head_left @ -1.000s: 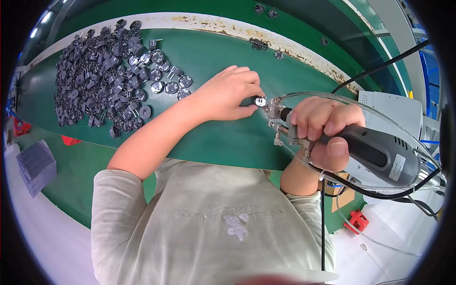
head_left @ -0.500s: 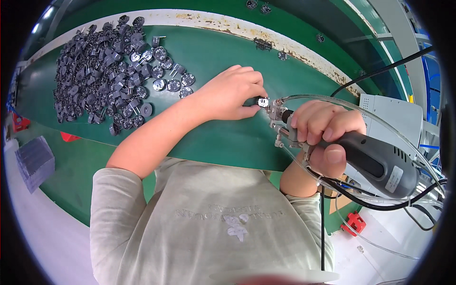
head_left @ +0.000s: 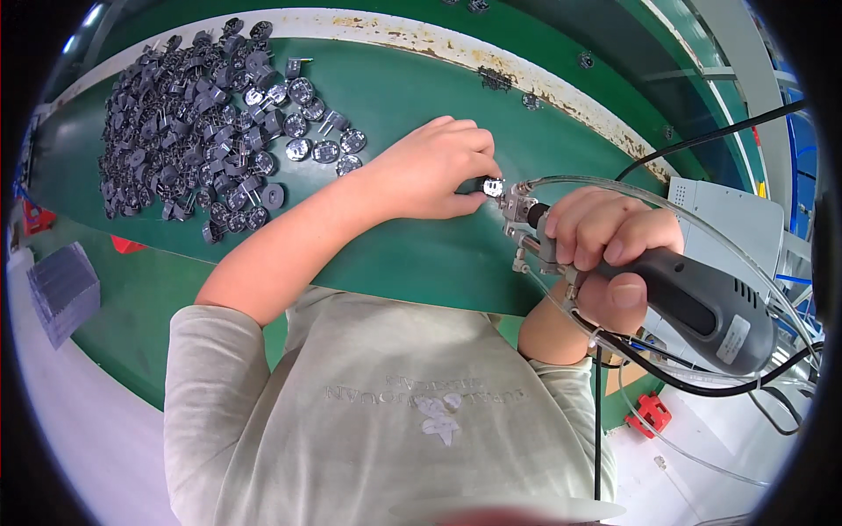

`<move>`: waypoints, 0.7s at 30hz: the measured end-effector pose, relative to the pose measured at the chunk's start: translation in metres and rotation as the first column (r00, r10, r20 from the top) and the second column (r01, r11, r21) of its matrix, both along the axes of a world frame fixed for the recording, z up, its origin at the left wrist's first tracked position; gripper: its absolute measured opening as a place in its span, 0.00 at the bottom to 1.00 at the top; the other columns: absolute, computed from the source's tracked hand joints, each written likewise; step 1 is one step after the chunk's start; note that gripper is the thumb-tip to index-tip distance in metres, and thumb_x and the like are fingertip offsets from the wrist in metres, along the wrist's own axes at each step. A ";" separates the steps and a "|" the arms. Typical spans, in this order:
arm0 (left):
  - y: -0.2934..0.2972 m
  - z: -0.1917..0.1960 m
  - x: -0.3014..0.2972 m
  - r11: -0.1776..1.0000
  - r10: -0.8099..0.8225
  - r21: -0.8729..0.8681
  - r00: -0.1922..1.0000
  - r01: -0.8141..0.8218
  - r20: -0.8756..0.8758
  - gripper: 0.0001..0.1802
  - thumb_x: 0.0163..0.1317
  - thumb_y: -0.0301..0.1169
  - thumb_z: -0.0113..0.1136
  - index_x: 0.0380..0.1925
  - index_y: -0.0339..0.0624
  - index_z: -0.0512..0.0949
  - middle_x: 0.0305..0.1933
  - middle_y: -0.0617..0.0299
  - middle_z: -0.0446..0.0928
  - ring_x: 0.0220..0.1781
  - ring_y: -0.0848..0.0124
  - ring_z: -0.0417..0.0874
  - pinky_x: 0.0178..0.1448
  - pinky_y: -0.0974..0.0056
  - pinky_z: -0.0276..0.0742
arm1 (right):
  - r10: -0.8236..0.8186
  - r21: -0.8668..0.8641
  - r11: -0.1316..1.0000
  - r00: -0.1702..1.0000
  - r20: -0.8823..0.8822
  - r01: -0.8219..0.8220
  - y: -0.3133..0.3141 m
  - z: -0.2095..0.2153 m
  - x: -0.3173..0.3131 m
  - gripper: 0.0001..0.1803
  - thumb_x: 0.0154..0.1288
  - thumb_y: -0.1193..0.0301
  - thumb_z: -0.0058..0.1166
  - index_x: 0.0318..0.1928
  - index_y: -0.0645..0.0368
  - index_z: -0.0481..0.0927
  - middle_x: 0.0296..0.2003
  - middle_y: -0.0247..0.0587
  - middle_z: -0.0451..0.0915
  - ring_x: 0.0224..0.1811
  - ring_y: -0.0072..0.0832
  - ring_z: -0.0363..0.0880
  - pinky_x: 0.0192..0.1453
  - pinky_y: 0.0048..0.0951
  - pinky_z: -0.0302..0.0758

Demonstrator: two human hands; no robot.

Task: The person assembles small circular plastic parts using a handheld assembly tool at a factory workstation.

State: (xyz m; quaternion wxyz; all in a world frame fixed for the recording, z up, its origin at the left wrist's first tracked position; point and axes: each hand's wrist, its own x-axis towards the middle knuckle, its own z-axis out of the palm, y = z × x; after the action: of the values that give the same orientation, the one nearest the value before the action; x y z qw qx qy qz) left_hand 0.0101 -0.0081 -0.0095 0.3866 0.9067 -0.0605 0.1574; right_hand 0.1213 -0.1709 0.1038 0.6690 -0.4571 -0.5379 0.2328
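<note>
My left hand (head_left: 438, 168) pinches a small round dark part with a shiny silver face (head_left: 494, 187) between thumb and fingertips, just above the green tabletop. In my right hand (head_left: 618, 241) is a dark grey corded hand tool (head_left: 697, 307), with vents on its body and metal brackets at its nose. The nose bracket (head_left: 519, 210) sits right up against the held part; whether they touch I cannot tell. To the left lies a large heap of similar round dark parts (head_left: 189, 131), many with metal pins. Several loose ones (head_left: 324, 151) lie at the heap's right side.
A worn white rail (head_left: 421, 39) edges the green table (head_left: 395, 263) at the far side. A clear hose (head_left: 693, 210) and black cables (head_left: 702, 381) run from the tool. At the right stands a light grey box-shaped unit (head_left: 732, 215). More parts (head_left: 531, 101) lie near the rail.
Both hands, the part and the tool sit slightly farther right in the picture, as do the nearest loose parts. The grips on the part and the tool look the same.
</note>
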 end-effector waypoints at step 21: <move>0.002 0.008 -0.002 0.999 -0.028 0.041 0.999 0.026 0.030 0.11 0.50 0.33 0.67 0.35 0.44 0.83 0.36 0.62 0.75 0.45 0.62 0.76 0.49 0.57 0.70 | -0.125 0.051 0.990 0.985 -0.122 0.132 0.013 -0.005 -0.013 0.18 0.65 0.61 0.64 0.30 0.59 0.70 0.18 0.38 0.72 0.17 0.30 0.72 0.24 0.36 0.74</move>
State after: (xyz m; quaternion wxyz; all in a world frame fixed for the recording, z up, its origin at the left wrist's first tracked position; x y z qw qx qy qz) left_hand 0.0078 -0.0065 -0.0014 0.3694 0.9108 -0.0818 0.1649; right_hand 0.1085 -0.1576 0.0984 0.7266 -0.4564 -0.4731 0.2000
